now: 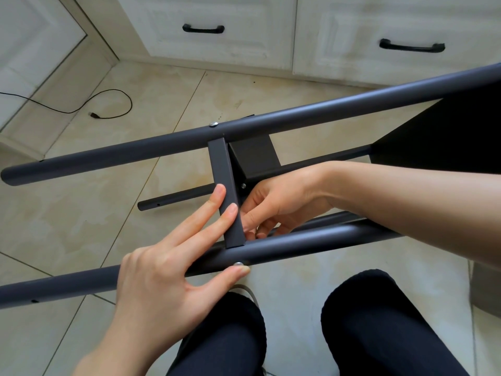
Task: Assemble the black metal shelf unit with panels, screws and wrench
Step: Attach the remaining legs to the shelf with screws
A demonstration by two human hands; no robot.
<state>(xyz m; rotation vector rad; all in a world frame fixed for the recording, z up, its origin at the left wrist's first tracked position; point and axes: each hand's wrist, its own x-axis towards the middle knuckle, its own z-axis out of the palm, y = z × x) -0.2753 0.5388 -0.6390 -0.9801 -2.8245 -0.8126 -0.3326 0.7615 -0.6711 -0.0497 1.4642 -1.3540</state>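
Two long dark grey tubes cross the view: a far tube [298,115] and a near tube [311,242]. A flat black panel edge [225,185] spans between them. My left hand [173,270] lies over the near tube, two straight fingers resting on the panel edge and the thumb pressing a silver screw head [238,264]. My right hand [276,204] reaches behind the panel, fingers curled at the joint; what they pinch is hidden. Another screw [214,124] sits in the far tube, a third [243,186] in the black bracket [254,158].
A thinner tube [173,200] lies on the tiled floor below. White cabinets with black handles [203,29] stand at the back. A black cable [108,104] trails at the left. My knees in dark trousers [366,316] are at the bottom. A large black panel [447,131] fills the right.
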